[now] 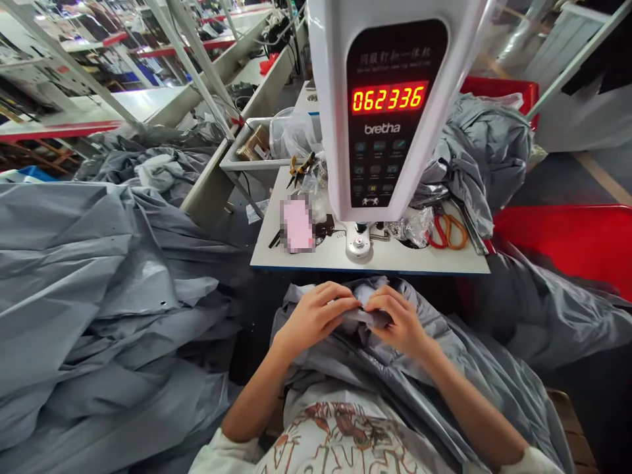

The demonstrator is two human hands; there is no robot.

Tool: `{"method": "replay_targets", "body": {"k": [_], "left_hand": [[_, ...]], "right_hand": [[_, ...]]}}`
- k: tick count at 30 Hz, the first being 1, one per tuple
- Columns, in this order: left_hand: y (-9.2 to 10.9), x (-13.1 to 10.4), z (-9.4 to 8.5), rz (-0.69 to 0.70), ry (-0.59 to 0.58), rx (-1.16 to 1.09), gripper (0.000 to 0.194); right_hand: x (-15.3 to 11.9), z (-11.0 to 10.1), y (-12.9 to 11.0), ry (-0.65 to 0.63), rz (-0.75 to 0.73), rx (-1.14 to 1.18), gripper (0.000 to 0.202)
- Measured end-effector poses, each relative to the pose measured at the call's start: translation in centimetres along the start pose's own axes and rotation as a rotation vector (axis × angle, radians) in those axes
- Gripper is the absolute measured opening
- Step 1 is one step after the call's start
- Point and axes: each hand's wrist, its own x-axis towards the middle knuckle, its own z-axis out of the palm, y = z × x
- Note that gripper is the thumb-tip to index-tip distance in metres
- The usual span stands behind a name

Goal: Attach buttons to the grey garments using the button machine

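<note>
Grey fabric (pixel 415 375) lies over my lap, bunched up in front of the table's edge. My left hand (pixel 318 313) pinches a fold of it, fingers pressed together. Close beside it, my right hand (pixel 397 316) grips the same fold, its fingertips nearly touching those of the left. Just beyond my hands stands a white machine (pixel 323 99) with a lit red number display (pixel 389 97). The machine's small round base (pixel 358 242) sits near the front edge of the white table (pixel 434 260).
Large grey fabric piles lie at the left (pixel 99 296) and right (pixel 494 145). On the table are orange-and-red-handled scissors (pixel 447 232), a pink blurred item (pixel 298 225) and yellow-handled pliers (pixel 299 170). A red bin (pixel 573 243) stands at the right.
</note>
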Motion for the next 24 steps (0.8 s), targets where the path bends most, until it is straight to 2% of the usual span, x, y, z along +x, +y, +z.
{"method": "replay_targets", "body": {"k": [2, 5, 8, 10, 12, 16, 19, 22, 24], "left_hand": [[0.3, 0.0, 0.3, -0.189, -0.007, -0.116, 0.022], [0.5, 0.0, 0.6, -0.506, 0.045, -0.185, 0.021], [0.3, -0.4, 0.4, -0.656, 0.097, -0.211, 0.025], [0.0, -0.8, -0.1, -0.686, 0.105, -0.211, 0.025], [-0.2, -1.3, -1.0, -0.692, 0.065, -0.207, 0.025], [0.1, -2.4, -3.0, -0.666, -0.068, -0.316, 0.029], [0.8, -2.9, -3.9, -0.677, -0.090, -0.419, 0.037], [1.6, -2.5, -3.7, -0.693, -0.092, -0.442, 0.031], [1.9, -1.9, -3.1, -0.688, -0.100, -0.465, 0.028]], "right_hand": [[-0.6, 0.7, -0.1, 0.054, 0.099, -0.096, 0.025], [-1.9, 1.5, 0.2, 0.137, 0.287, -0.235, 0.027], [-3.6, 1.5, 1.0, 0.215, 0.381, -0.276, 0.026], [-4.7, 0.9, 1.5, 0.240, 0.401, -0.247, 0.024], [-5.5, -0.2, 1.9, 0.208, 0.420, -0.186, 0.026], [-5.5, -2.5, 1.2, -0.003, 0.508, 0.003, 0.026], [-4.3, -3.6, -0.4, -0.108, 0.557, 0.144, 0.018], [-3.0, -3.5, -1.7, -0.070, 0.612, 0.244, 0.022], [-2.3, -3.0, -1.9, 0.029, 0.669, 0.285, 0.023]]}}
